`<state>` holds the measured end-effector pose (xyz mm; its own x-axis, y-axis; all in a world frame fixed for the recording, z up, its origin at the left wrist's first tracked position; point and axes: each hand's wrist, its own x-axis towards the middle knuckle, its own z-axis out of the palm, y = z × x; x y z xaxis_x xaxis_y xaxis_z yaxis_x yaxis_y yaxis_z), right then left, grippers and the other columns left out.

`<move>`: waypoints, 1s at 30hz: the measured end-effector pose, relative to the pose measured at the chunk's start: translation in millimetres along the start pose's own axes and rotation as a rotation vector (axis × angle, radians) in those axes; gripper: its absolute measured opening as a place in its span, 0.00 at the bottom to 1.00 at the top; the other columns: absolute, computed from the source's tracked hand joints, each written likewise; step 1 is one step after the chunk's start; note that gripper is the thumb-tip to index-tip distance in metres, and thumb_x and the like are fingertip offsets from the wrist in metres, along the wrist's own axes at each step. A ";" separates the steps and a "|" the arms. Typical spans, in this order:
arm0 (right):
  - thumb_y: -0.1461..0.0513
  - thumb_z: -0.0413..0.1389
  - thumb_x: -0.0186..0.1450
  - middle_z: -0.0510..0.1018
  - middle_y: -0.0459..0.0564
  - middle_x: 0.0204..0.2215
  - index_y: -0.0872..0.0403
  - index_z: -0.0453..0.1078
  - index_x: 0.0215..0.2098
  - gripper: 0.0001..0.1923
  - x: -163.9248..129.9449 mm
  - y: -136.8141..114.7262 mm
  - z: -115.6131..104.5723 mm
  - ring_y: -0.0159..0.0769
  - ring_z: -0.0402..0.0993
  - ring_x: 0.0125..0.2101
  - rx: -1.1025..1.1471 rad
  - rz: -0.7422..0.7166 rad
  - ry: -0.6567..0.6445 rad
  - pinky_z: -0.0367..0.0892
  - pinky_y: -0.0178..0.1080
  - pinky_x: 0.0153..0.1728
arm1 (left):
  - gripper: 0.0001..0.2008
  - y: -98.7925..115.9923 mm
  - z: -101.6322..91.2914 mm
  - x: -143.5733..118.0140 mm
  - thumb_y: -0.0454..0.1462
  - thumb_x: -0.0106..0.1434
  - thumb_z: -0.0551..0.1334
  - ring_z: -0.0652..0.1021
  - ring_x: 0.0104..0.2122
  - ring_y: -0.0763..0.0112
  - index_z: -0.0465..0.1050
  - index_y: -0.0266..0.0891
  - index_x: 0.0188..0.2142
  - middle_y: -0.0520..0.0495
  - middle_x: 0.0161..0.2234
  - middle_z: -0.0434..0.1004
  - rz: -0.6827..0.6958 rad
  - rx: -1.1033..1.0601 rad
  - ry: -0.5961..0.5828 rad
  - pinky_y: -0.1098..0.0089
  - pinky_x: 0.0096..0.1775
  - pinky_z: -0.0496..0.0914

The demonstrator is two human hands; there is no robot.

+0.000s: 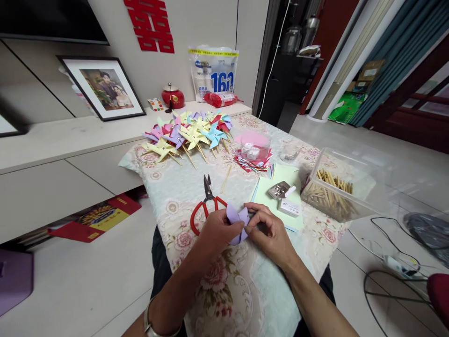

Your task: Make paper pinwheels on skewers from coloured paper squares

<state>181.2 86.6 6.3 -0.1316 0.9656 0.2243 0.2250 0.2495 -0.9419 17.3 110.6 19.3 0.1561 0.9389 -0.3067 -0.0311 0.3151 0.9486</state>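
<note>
A folded purple paper pinwheel is held above the table's front part. My left hand pinches it from the left, thumb across its middle. From the other side, my right hand is closed with thumb and fingertips at the paper's right edge; whether a small pin sits between them is hidden. Just beyond my left hand lie red-handled scissors, blades slightly apart. A thin wooden stick rests past them. Right of my hands, an open metal tin of pins and a small white box sit on pale green paper sheets.
Finished pinwheels are heaped at the table's back left. A clear round container stands on red patterned paper. A plastic bin of wooden sticks is at the right edge. Behind runs a white cabinet; cables lie on the floor.
</note>
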 end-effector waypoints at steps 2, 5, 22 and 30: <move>0.64 0.61 0.61 0.75 0.55 0.53 0.52 0.75 0.31 0.01 -0.5 -0.9 -0.2 0.44 0.73 0.52 -0.002 -0.022 0.028 0.65 0.47 0.55 | 0.08 4.2 -1.0 -1.3 0.36 0.41 0.69 0.71 0.19 0.72 0.78 0.34 0.23 0.50 0.19 0.75 -0.034 -0.064 0.024 0.73 0.23 0.64; 0.63 0.60 0.64 0.73 0.57 0.55 0.52 0.75 0.38 0.04 -2.9 -2.0 0.4 0.43 0.74 0.49 -0.108 -0.113 0.161 0.68 0.46 0.51 | 0.12 10.7 -5.0 -0.8 0.37 0.42 0.71 0.75 0.22 0.69 0.80 0.33 0.28 0.47 0.23 0.80 -0.056 -0.160 0.058 0.72 0.27 0.68; 0.67 0.53 0.69 0.80 0.51 0.32 0.55 0.74 0.35 0.08 47.7 -48.6 -91.5 0.38 0.75 0.35 -0.957 -0.083 0.107 0.65 0.36 0.37 | 0.16 7.4 58.8 68.2 0.38 0.46 0.73 0.79 0.27 0.68 0.80 0.34 0.36 0.48 0.30 0.83 0.134 -0.620 0.125 0.70 0.34 0.72; 0.69 0.56 0.63 0.84 0.56 0.30 0.56 0.80 0.32 0.10 97.9 -47.7 -91.3 0.42 0.80 0.31 -1.349 0.157 -0.418 0.61 0.35 0.27 | 0.18 -0.5 53.9 66.0 0.40 0.51 0.71 0.80 0.30 0.66 0.80 0.33 0.41 0.47 0.34 0.84 0.164 -0.544 0.108 0.70 0.35 0.72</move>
<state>245.7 175.9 96.0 -0.2368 0.9563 -0.1717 0.9663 0.2501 0.0603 80.8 164.9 2.8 0.0054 0.9813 -0.1924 -0.5540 0.1631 0.8164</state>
